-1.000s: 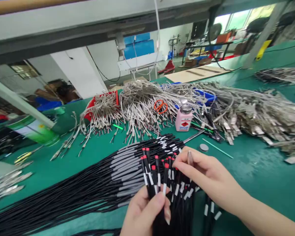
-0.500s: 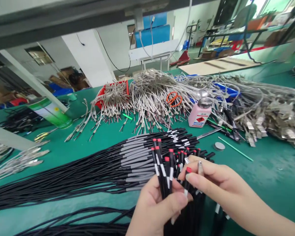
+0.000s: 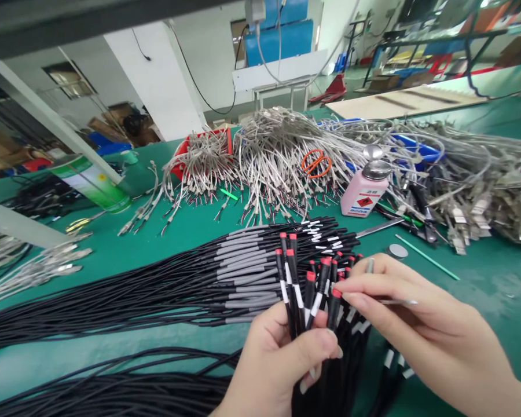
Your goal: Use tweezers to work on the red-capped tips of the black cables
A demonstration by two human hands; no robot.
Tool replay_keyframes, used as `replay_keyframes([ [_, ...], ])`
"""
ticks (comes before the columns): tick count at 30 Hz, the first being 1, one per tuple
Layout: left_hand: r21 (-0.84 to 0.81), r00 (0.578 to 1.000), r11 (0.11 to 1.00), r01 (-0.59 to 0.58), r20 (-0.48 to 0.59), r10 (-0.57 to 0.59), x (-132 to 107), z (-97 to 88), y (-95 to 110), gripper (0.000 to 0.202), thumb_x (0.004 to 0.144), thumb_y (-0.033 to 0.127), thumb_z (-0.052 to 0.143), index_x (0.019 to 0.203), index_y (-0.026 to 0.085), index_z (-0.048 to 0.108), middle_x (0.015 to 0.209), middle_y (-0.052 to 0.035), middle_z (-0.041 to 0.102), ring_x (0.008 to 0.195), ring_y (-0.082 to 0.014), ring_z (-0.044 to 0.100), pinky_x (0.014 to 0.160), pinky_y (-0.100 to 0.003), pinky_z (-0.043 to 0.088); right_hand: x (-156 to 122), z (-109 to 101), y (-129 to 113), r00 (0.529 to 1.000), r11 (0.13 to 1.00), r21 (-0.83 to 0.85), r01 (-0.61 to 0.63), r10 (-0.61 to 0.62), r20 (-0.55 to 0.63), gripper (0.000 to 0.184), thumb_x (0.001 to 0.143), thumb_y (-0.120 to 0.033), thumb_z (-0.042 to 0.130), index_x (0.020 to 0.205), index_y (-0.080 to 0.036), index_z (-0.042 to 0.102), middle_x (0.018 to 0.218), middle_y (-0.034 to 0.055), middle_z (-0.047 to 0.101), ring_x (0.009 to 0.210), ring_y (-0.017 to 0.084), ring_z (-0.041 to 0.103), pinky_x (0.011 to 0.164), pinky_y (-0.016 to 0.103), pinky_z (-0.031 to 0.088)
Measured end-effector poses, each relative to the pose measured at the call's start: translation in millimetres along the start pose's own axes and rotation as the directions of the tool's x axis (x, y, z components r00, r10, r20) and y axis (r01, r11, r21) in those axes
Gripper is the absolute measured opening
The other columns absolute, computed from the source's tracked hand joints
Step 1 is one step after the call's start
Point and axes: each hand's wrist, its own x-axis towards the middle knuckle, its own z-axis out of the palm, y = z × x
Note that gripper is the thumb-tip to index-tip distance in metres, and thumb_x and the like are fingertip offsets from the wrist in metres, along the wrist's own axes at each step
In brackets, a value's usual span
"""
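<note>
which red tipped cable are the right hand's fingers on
The black cable just right of the fanned cables in the left hand: its red tip meets the right hand; theirs stand clear.

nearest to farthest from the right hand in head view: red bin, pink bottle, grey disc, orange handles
1. Grey disc: just beyond right hand
2. Pink bottle: behind disc
3. Orange handles: left of bottle
4. Red bin: far left

Pink plastic bottle with shiny metal top (image 3: 359, 193): red diamond hazard sign (image 3: 365, 201) bearing a dark flame-like symbol; the dark characters above it and blue lettering below are too small to read.
Green-and-white cylindrical can (image 3: 96, 188): small yellow sun-like emblem (image 3: 98, 179).
White bands (image 3: 298, 296) on black red-tipped round cables (image 3: 309, 285): any print is illegible.
</note>
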Motion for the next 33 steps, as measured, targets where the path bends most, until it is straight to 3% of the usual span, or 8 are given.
replay_keyframes([
  [6, -0.003, 1.000, 1.000, 0.010, 0.026, -0.010, 1.3, -0.6, 0.9, 0.031, 0.059, 0.031, 0.089, 0.075, 0.013, 0.069, 0.057, -0.0019, 0.065, 0.042, -0.0048, 0.039, 0.042, -0.020, 0.022, -4.5, 0.8, 4.4, 0.995, 0.987, -0.125, 0.096, -0.092, 0.041, 0.019, 0.094, -0.011, 0.052, 0.105, -0.025, 0.059, 0.079, 0.0018, 0.055, 0.071, 0.014, 0.056, 0.056, 0.025, 0.051],
  [13, 0.013, 1.000, 1.000, 0.012, 0.001, -0.012, -1.0, -0.5, -0.6, 0.029, 0.061, 0.030, 0.088, 0.076, 0.013, 0.070, 0.058, -0.0017, 0.065, 0.044, -0.0050, 0.041, 0.043, -0.020, 0.021, -3.6, -2.5, 4.5, 0.994, 0.986, -0.134, 0.099, -0.093, 0.053, 0.019, 0.095, -0.014, 0.052, 0.105, -0.026, 0.062, 0.080, 0.0039, 0.062, 0.075, 0.018, 0.061, 0.059, 0.029, 0.053],
  [19, 0.030, 0.999, 0.999, 0.028, 0.016, -0.029, 0.0, 1.0, 0.7, 0.029, 0.061, 0.030, 0.087, 0.074, 0.013, 0.068, 0.058, -0.0020, 0.065, 0.043, -0.0051, 0.039, 0.043, -0.021, 0.021, -3.2, -0.7, 1.8, 0.992, 0.972, -0.198, 0.125, -0.122, 0.027, 0.012, 0.094, -0.015, 0.052, 0.098, -0.023, 0.060, 0.076, 0.0026, 0.059, 0.069, 0.016, 0.057, 0.057, 0.027, 0.049],
  [24, 0.015, 0.999, 1.000, 0.004, 0.048, -0.005, 0.6, 1.5, 3.8, 0.027, 0.065, 0.030, 0.085, 0.073, 0.011, 0.067, 0.064, -0.0038, 0.066, 0.045, -0.0043, 0.040, 0.042, -0.020, 0.020, 1.4, -4.6, 15.8, 0.998, 0.959, -0.276, 0.061, -0.056, 0.028, 0.013, 0.098, -0.022, 0.048, 0.096, -0.023, 0.061, 0.078, 0.0027, 0.058, 0.071, 0.017, 0.058, 0.060, 0.028, 0.049],
  [27, 0.004, 0.999, 1.000, -0.007, 0.043, 0.007, 0.6, 1.2, 6.0, 0.027, 0.067, 0.030, 0.084, 0.074, 0.011, 0.066, 0.066, -0.0047, 0.068, 0.044, -0.0031, 0.037, 0.042, -0.020, 0.018, 3.2, -4.3, 33.5, 0.997, 0.925, -0.379, 0.009, 0.018, 0.069, 0.024, 0.099, -0.034, 0.047, 0.090, -0.020, 0.065, 0.080, 0.0058, 0.061, 0.074, 0.021, 0.061, 0.064, 0.035, 0.050],
  [31, 0.001, 0.999, 1.000, -0.007, 0.043, 0.006, 2.1, 0.5, 6.2, 0.031, 0.068, 0.033, 0.084, 0.079, 0.011, 0.064, 0.063, -0.0026, 0.065, 0.043, -0.0031, 0.036, 0.042, -0.020, 0.018, 4.5, -2.0, 47.5, 0.993, 0.921, -0.388, -0.035, 0.076, 0.090, 0.034, 0.096, -0.044, 0.050, 0.114, -0.022, 0.070, 0.102, 0.0107, 0.066, 0.087, 0.026, 0.066, 0.073, 0.042, 0.054],
  [33, -0.001, 0.999, 1.000, -0.012, 0.034, 0.012, 2.9, 0.2, 4.8, 0.033, 0.068, 0.033, 0.085, 0.083, 0.012, 0.064, 0.063, -0.0011, 0.064, 0.044, -0.0033, 0.036, 0.042, -0.019, 0.019, 6.7, -6.4, 45.8, 0.993, 0.926, -0.373, -0.058, 0.093, 0.078, 0.033, 0.097, -0.043, 0.049, 0.113, -0.024, 0.070, 0.111, 0.0111, 0.066, 0.096, 0.027, 0.067, 0.079, 0.043, 0.054],
])
